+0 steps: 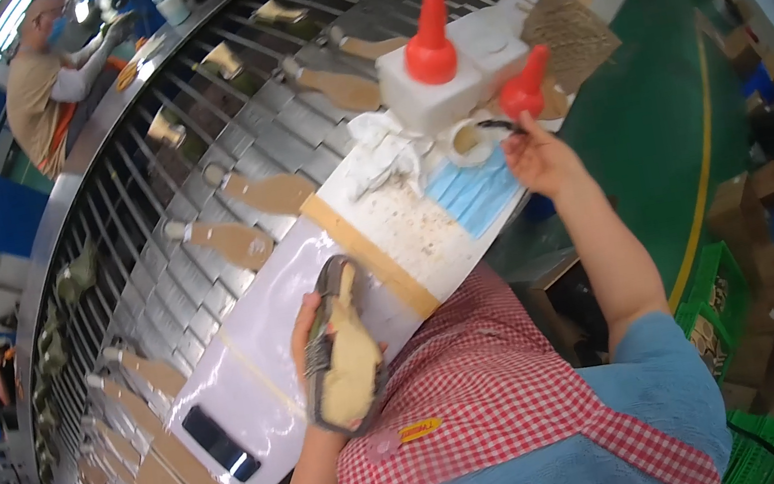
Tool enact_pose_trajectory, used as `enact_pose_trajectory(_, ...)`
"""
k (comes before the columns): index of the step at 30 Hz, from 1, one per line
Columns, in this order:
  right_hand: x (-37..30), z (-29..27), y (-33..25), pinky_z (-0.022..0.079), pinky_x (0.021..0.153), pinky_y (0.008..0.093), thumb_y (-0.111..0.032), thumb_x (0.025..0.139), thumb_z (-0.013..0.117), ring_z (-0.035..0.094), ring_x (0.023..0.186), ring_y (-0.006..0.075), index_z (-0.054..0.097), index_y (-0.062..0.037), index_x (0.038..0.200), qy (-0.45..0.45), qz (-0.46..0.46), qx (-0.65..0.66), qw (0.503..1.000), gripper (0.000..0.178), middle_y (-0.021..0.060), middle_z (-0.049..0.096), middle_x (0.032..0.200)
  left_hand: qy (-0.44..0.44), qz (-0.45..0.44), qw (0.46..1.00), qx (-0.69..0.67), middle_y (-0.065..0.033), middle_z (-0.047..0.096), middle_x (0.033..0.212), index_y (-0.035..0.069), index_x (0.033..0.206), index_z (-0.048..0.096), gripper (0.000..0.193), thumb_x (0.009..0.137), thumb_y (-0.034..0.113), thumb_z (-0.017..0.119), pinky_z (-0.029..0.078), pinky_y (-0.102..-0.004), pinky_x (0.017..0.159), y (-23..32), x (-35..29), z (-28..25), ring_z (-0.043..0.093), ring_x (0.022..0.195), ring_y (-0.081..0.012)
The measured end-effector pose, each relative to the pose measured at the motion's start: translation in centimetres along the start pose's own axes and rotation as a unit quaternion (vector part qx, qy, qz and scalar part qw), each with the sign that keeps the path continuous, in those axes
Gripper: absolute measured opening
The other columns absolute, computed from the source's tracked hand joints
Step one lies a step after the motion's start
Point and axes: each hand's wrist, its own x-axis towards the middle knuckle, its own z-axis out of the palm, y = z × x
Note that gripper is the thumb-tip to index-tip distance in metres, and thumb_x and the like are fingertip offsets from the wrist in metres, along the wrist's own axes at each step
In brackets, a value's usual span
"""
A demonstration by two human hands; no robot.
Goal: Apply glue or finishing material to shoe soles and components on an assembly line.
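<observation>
My left hand (304, 332) is wrapped round a dark-edged shoe (349, 378), held tilted over the work board with its pale yellow underside turned up. Part of that hand is hidden behind the shoe. To the right, the fingers of my right hand (544, 159) pinch the dark handle of a thin brush (496, 124). The brush reaches over a small white pot (470, 145) with yellowish stuff inside; its tip is too small to make out. Crumpled white cloth (384, 156) lies left of the pot, and a blue face mask (475, 192) lies just below it.
White containers with red cone caps (430, 48) stand behind the pot. A slatted conveyor (141, 220) carries shoe parts and brown insoles (270, 193) beyond the board. A wooden strip (369, 257) crosses the board; a phone (220, 441) lies left. A co-worker (44, 89) is across the conveyor.
</observation>
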Motion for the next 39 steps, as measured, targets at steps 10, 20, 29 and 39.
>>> enact_pose_trajectory(10, -14.7, 12.8, 6.9, 0.049, 0.083, 0.0312, -0.008, 0.084, 0.065, 0.062, 0.092, 0.0187, 0.059, -0.0005, 0.101, -0.275, -0.195, -0.276, 0.9, 0.019, 0.0148, 0.065, 0.098, 0.025, 0.282, 0.903, 0.323, -0.0117, 0.038, 0.136, 0.005, 0.14, 0.026, 0.091, 0.068, 0.005, 0.081, 0.038, -0.033, 0.103, -6.4, -0.1, -0.3, 0.044, 0.122, -0.022)
enact_pose_trajectory(20, -16.8, 15.3, 12.7, 0.049, 0.08, 0.0271, 0.003, 0.078, 0.069, 0.062, 0.091, 0.0164, 0.063, 0.0017, 0.096, -0.336, -0.106, -0.378, 0.856, 0.019, 0.013, 0.065, 0.098, 0.002, 0.249, 0.94, 0.234, -0.0143, 0.044, 0.132, 0.008, 0.142, 0.024, 0.074, 0.082, 0.003, 0.068, 0.044, -0.033, 0.096, -6.2, -1.2, 0.1, 0.05, 0.115, -0.0208)
enact_pose_trajectory(29, -17.5, 16.2, 12.9, 0.051, 0.07, 0.0331, -0.004, 0.07, 0.076, 0.066, 0.08, 0.0264, 0.063, -0.0027, 0.087, -0.382, -0.34, -0.516, 0.687, 0.021, 0.0113, 0.065, 0.086, -0.008, 0.274, 0.935, 0.227, -0.0126, 0.033, 0.142, 0.008, 0.142, 0.023, 0.076, 0.081, 0.002, 0.068, 0.039, -0.0356, 0.103, -6.5, -1.6, -0.1, 0.043, 0.124, -0.0238)
enact_pose_trajectory(39, -17.9, 16.5, 13.0, 0.053, 0.073, 0.0358, -0.004, 0.07, 0.076, 0.067, 0.083, 0.0283, 0.063, -0.0031, 0.086, -0.372, -0.397, -0.527, 0.653, 0.021, 0.012, 0.066, 0.084, -0.001, 0.26, 0.943, 0.206, -0.0122, 0.031, 0.143, 0.008, 0.14, 0.025, 0.074, 0.081, 0.002, 0.068, 0.037, -0.0367, 0.105, -7.5, -1.6, -1.0, 0.039, 0.128, -0.0249)
